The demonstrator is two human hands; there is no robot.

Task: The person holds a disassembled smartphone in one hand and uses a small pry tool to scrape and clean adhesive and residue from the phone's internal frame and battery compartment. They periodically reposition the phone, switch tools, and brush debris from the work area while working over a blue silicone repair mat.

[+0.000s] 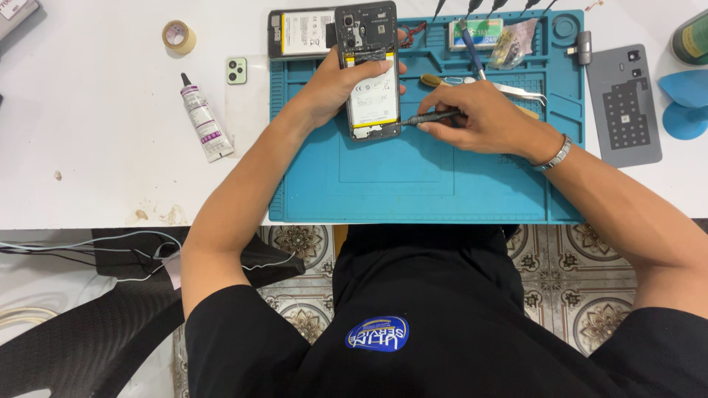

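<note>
An opened black phone (371,88) with its back off lies on a teal work mat (413,184), its white battery showing. My left hand (335,81) grips the phone from the left side, thumb across the battery. My right hand (476,114) holds a thin dark screwdriver (431,118) whose tip touches the phone's lower right edge. A metal bracelet is on my right wrist.
Around the mat on the white table: a second opened phone (302,33), a tape roll (179,37), a glue tube (205,121), a green camera piece (236,71), tweezers (516,90), a grey back cover (623,103), blue suction cups (686,103). Several tools stand along the far edge of the mat.
</note>
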